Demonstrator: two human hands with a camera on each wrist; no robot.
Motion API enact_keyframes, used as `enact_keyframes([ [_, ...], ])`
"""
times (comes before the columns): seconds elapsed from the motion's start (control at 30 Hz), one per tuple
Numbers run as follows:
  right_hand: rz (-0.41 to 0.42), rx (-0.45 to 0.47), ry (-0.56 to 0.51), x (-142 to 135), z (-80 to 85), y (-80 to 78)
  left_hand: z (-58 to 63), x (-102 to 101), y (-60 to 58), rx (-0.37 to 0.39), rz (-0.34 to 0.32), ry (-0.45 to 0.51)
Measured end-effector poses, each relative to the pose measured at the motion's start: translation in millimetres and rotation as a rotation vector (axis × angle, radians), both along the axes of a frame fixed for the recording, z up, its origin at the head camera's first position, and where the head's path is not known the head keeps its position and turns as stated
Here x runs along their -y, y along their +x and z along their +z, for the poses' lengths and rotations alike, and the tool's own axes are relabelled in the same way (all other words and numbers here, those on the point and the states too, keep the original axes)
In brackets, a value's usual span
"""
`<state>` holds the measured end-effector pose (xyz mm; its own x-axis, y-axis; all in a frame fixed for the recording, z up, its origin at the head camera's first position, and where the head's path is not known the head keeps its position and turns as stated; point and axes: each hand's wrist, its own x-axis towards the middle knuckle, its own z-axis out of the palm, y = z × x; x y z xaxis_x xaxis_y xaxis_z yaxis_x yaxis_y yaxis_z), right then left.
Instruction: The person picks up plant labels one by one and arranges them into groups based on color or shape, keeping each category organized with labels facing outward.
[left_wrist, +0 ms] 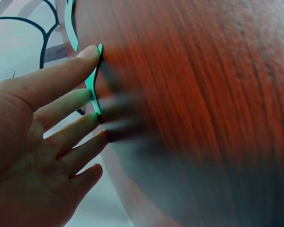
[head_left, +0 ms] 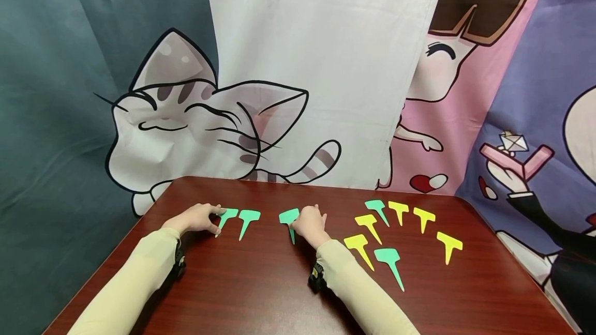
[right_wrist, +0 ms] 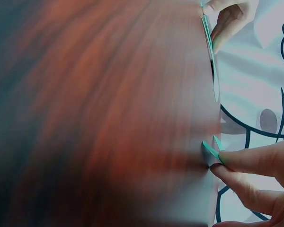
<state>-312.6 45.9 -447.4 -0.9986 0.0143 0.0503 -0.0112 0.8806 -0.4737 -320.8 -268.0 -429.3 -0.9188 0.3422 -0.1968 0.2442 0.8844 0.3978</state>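
Toward the table's left side, my left hand (head_left: pixel 197 218) pinches a green T-shaped plant label (head_left: pixel 228 214) lying flat. In the left wrist view, the thumb is at one end of that label (left_wrist: pixel 91 81) and fingertips touch the other. Just right of it lies a second green label (head_left: pixel 249 216), apart from both hands. Near the middle, my right hand (head_left: pixel 311 224) pinches a third green label (head_left: pixel 288 216). The right wrist view shows thumb and forefinger at this label's edge (right_wrist: pixel 210 150), its stem pointing toward me in the head view.
On the right of the brown table (head_left: pixel 261 293) lie several yellow labels (head_left: pixel 356 242), loosely scattered. Among them are two green labels, one at the back (head_left: pixel 375 204) and one nearer (head_left: pixel 388 256). A cartoon-printed cloth (head_left: pixel 326 66) hangs behind the table.
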Motion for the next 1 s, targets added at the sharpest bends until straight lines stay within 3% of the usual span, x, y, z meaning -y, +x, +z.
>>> enact_keyframes([
  [1.0, 0.047, -0.037, 0.022, 34.6, 0.3, 2.7, 0.1, 0.0, 1.2, -0.009, -0.004, -0.002],
])
